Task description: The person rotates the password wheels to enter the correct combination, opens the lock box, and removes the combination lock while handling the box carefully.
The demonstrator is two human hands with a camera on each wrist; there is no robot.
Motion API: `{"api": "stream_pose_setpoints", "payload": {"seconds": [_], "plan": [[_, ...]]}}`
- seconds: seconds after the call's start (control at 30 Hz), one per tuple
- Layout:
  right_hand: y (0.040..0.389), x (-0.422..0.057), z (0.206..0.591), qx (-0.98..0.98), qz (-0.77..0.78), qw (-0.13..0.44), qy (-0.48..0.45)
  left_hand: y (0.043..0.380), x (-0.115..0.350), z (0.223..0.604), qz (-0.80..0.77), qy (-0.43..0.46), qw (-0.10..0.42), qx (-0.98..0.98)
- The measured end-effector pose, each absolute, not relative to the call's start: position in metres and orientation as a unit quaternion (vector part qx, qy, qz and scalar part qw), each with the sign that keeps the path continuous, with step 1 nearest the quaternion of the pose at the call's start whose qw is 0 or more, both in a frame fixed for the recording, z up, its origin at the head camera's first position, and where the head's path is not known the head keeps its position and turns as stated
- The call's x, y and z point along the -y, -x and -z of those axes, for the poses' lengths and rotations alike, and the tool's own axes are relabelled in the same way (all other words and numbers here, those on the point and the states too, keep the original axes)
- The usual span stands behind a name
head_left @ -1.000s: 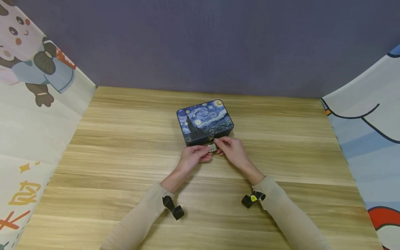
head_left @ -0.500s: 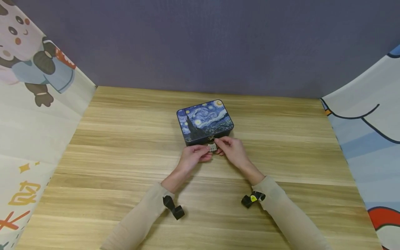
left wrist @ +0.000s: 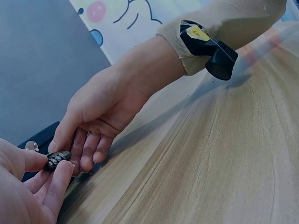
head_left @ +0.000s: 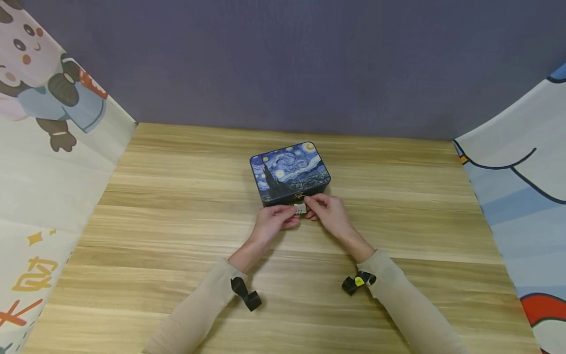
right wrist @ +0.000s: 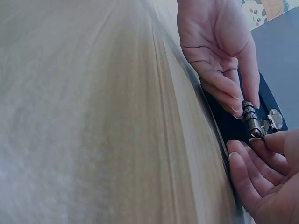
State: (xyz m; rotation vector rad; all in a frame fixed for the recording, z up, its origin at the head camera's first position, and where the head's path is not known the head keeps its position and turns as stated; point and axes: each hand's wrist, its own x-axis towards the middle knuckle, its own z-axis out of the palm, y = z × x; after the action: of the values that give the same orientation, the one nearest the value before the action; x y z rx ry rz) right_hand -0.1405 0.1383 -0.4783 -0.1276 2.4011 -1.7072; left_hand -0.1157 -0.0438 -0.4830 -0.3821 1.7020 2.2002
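A box (head_left: 289, 169) with a swirling blue night-sky painting on its lid stands closed on the table. At its front, below a metal clasp (right wrist: 275, 119), is a small combination padlock (head_left: 300, 209) with number dials. My left hand (head_left: 269, 223) pinches the padlock's body between thumb and fingers; the dials (left wrist: 58, 160) show between them in the left wrist view. My right hand (head_left: 330, 214) pinches the padlock's other end by the clasp, thumb against forefinger, its other fingers loosely bent below. The fingertips partly hide the padlock's shackle.
The wood-grain table (head_left: 177, 206) spreads around the box on all sides. A dark grey-blue panel (head_left: 283, 64) rises behind it. Printed cartoon curtains (head_left: 53, 182) hang at left and right. Each sleeve carries a black wrist camera (head_left: 245, 293).
Almost nothing differs. Both hands stay at the padlock in front of the box, with only tiny shifts of the fingers and padlock.
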Motion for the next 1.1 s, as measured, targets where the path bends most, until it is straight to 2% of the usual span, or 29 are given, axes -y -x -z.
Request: {"api": "stream_pose_setpoints", "payload": {"seconds": [0.57, 1.1], "plan": [[0.138, -0.144, 0.477, -0.807, 0.583, 0.094, 0.037, 0.116, 0.039, 0.483, -0.770, 0.128, 0.161, -0.604], [0.135, -0.152, 0.477, -0.806, 0.583, 0.090, 0.054, 0.112, 0.036, 0.483, -0.770, 0.106, 0.178, -0.604]]}}
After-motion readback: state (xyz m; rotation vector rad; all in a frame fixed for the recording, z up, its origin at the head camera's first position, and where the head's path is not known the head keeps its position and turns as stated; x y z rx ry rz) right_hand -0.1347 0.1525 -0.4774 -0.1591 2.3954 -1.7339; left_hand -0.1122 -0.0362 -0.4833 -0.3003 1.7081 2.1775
